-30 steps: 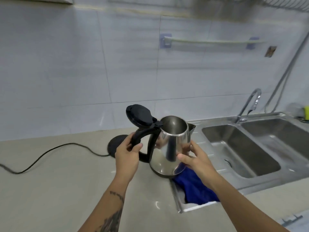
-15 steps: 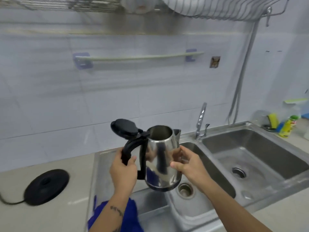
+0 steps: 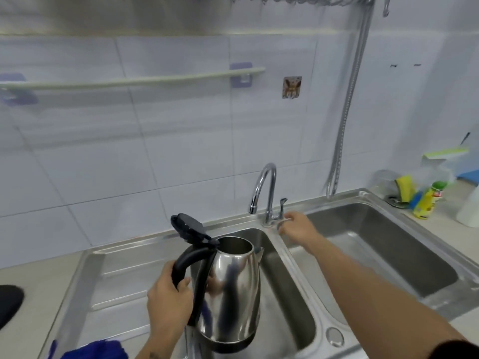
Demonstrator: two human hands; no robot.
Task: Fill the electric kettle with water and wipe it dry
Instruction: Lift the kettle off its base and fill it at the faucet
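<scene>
The left hand (image 3: 168, 304) is wrapping its fingers around the black handle, the safest hold, carrying the kettle (image 3: 230, 294) lid-open over the left sink basin (image 3: 290, 317). Its polished steel is probably slippery and will be getting heavier once filled. Farther off, the right hand (image 3: 298, 226) is reaching the tap lever (image 3: 281, 208); its grip is blurring, so I cannot tell.

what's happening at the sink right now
A person is about to fill an electric kettle. The left hand holds it by the black handle over the left basin, lid flipped open. The right hand is at the faucet lever. No water is visibly running.
</scene>
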